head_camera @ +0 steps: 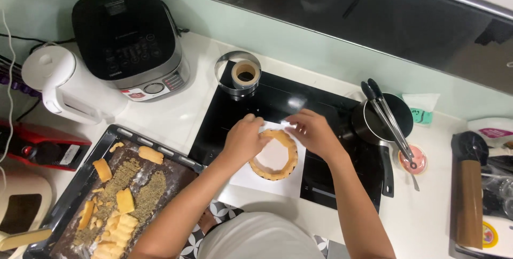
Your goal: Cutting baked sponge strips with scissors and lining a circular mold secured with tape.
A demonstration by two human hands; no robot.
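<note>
Reaching forward from bare forearms, the left hand (pixel 244 137) and right hand (pixel 315 132) meet over a pale orange ring of dough (pixel 276 155) (soft, crimped along its rim). It lies on a white paper sheet (pixel 245 176) atop the glossy black glass cooktop (pixel 278 99). Left fingers curl onto the ring's rim; right fingertips pinch its far edge.

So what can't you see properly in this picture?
Head view:
- Far rim of the dough ring: covered by the left hand and right hand.
- Baking tray: cut off by the bottom edge.
- Inside of the small pot: too dark, crossed by the tongs.
</note>
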